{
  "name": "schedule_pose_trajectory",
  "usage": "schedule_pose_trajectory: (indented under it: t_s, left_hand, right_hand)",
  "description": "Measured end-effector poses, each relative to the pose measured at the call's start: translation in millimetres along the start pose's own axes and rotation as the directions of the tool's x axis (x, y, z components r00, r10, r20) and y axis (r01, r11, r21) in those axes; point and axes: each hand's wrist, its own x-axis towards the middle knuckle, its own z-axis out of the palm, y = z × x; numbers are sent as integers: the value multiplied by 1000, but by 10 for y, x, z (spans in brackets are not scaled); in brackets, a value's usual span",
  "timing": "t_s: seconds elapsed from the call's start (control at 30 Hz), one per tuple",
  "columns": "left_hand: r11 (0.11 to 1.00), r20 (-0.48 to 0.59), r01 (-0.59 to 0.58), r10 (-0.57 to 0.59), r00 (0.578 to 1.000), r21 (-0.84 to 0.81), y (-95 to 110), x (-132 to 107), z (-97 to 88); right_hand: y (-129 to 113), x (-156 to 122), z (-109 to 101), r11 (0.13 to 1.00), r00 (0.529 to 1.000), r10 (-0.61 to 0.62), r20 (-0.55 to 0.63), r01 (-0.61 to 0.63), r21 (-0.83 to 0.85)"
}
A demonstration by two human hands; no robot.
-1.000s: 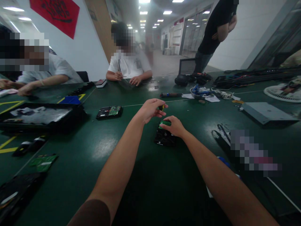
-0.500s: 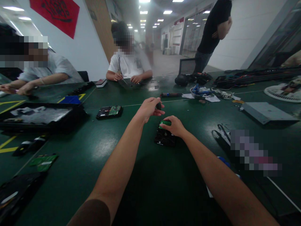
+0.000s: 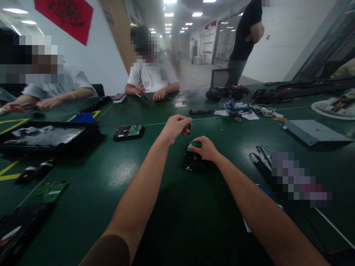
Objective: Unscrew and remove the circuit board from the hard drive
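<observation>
A person's left hand (image 3: 176, 129) grips a small screwdriver (image 3: 188, 128), its thin shaft pointing down at the far edge of a black hard drive (image 3: 195, 162) on a green table (image 3: 122, 166), while the right hand (image 3: 207, 149) holds the drive at its green circuit board (image 3: 195, 145), hiding part of it. To the left lie a second drive (image 3: 128, 132), a black tray (image 3: 55, 149) and a loose green board (image 3: 52, 191); to the right, beyond the right forearm, sits a grey metal box (image 3: 317, 132), with a heap of blue items (image 3: 237, 106) farther back and a co-worker in white (image 3: 152, 79) seated opposite.
</observation>
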Motion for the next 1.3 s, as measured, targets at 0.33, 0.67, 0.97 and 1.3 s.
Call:
schedule_pose_trajectory:
  t_s: [0.33, 0.67, 0.97, 1.3]
  left_hand:
    - [987, 114, 64, -47, 992, -150, 28, -28, -24]
    - [993, 66, 68, -62, 996, -94, 28, -3, -48]
    - [994, 20, 67, -66, 998, -81, 33, -25, 6]
    - [998, 23, -29, 28, 999, 51, 27, -26, -12]
  right_hand:
    - [-4, -7, -16, 1000, 1000, 5, 11, -5, 9]
    - [-15, -6, -26, 1000, 1000, 10, 20, -10, 20]
    - [19, 7, 13, 1000, 1000, -6, 8, 6, 16]
    - [-1, 5, 9, 1000, 1000, 4, 15, -4, 25]
